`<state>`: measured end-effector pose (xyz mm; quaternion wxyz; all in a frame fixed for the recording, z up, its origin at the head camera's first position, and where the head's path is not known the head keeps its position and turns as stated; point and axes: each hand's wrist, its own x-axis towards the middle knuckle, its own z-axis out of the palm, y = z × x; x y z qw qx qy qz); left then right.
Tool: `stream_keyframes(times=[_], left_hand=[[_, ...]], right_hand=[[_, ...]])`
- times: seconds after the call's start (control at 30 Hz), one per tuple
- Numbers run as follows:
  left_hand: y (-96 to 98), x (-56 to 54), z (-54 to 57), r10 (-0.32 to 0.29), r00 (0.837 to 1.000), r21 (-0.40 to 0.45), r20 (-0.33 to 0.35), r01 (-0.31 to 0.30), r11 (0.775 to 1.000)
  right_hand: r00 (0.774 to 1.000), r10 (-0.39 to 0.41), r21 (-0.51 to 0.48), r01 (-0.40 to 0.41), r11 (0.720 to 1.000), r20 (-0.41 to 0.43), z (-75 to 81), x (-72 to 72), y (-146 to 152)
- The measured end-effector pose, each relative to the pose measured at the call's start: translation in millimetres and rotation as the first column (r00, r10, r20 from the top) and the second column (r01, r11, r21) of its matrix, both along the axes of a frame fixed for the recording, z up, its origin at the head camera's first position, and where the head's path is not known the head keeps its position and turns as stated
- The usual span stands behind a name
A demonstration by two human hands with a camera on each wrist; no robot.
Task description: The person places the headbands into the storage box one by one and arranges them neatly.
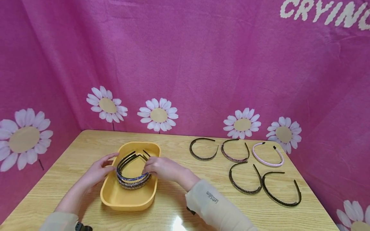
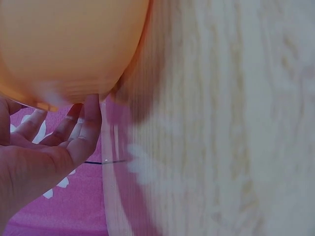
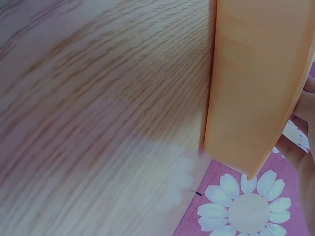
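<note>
A yellow plastic tub (image 1: 130,202) holds several stacked headbands, a blue glittery headband (image 1: 131,178) on top and silvery ones beneath. My right hand (image 1: 164,170) reaches over the tub's right rim and pinches the blue headband near its right side. At the left rim, my left hand (image 1: 98,171) holds the tub, with its fingers against the outer wall (image 2: 74,59) in the left wrist view. The right wrist view shows the tub's side (image 3: 256,83) and part of the right hand (image 3: 302,147) over the rim; its fingertips are hidden there.
On the table's right side lie separate headbands: a dark grey one (image 1: 202,158), a dark pink one (image 1: 235,159), a light pink one (image 1: 270,164) and two black ones (image 1: 245,192), (image 1: 281,202). A pink daisy-printed cloth (image 1: 185,64) hangs behind the wooden table (image 1: 179,192).
</note>
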<state>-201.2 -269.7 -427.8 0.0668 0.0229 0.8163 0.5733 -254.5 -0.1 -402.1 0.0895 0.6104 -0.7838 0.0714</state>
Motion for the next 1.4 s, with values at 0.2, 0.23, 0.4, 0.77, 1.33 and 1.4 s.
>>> stream_keyframes(times=[0.2,0.23,0.4,0.77,1.33,1.4], left_hand=[[0.2,0.0,1.2,-0.003,1.0,0.008,0.002,0.003,1.0],[0.3,0.1,1.1,0.001,1.0,0.012,0.004,-0.001,1.0],[0.2,0.5,0.6,-0.002,1.0,0.025,0.003,0.002,1.0],[1.0,2.0,1.2,-0.007,1.0,0.024,0.015,0.006,1.0],[1.2,1.1,-0.6,-0.009,1.0,0.03,0.01,0.009,1.0],[1.2,0.8,-1.2,-0.007,1.0,0.027,0.008,0.006,1.0]], right_hand=[[1.0,-0.022,0.04,0.022,0.999,-0.001,1.2,1.2,-3],[1.0,-0.024,0.046,0.024,0.999,0.0,1.0,1.1,-4],[0.999,-0.035,0.066,0.033,0.997,0.016,-0.2,-0.3,-8],[0.997,-0.043,0.129,0.035,0.991,0.06,2.2,-2.4,-14],[0.99,-0.056,0.115,0.04,0.993,0.131,27.1,0.6,-2],[0.99,-0.039,0.094,0.026,0.995,0.134,31.3,1.2,1]])
